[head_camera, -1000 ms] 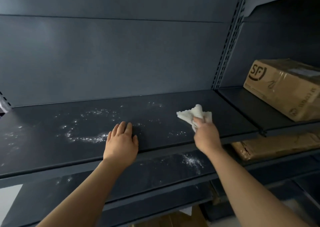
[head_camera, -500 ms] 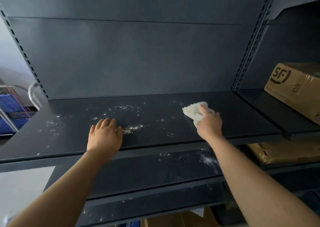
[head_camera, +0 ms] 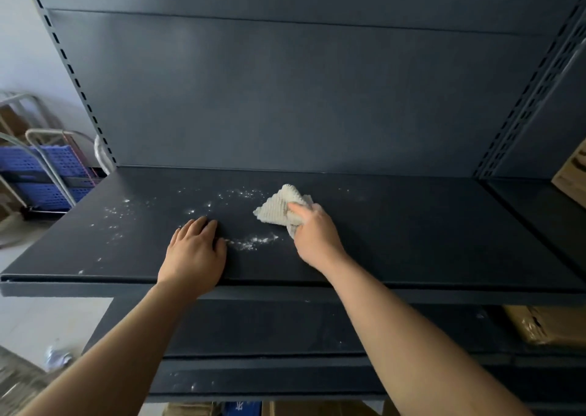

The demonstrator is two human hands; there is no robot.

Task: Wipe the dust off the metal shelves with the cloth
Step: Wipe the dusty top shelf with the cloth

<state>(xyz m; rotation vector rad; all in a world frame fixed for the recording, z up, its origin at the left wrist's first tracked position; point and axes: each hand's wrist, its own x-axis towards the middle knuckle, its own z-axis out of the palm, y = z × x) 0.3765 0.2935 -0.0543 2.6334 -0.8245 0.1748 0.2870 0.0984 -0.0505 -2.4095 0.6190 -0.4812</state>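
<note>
Dark grey metal everywhere in this one. The shelf [head_camera: 412, 225] we're working on runs right across the view, with a plain back panel [head_camera: 285, 98] of the same metal behind it.

Our right hand [head_camera: 317, 238] is grasping the cloth [head_camera: 279, 206], a pale waffle-textured rag. It's bunched up in the curled fingers, with one finger lying along the top. The cloth sits on the shelf surface around the middle, towards the back, and its loose corner fans out to the left.

Our left hand [head_camera: 193, 253] is holding nothing. It's palm down with the fingers straight and together, resting flat on the shelf near the front edge.

There's a smear of white dust [head_camera: 253, 241] between the two hands, just beside the left fingertips. More specks are scattered over the left half of the shelf and behind the cloth.

The lower shelf [head_camera: 285, 326] has a few white flecks too. Off to the left, beyond the slotted upright, we can see blue crates [head_camera: 47, 174] in a metal frame. A cardboard box [head_camera: 570, 174] pokes in at the right edge, on the neighbouring shelf.
</note>
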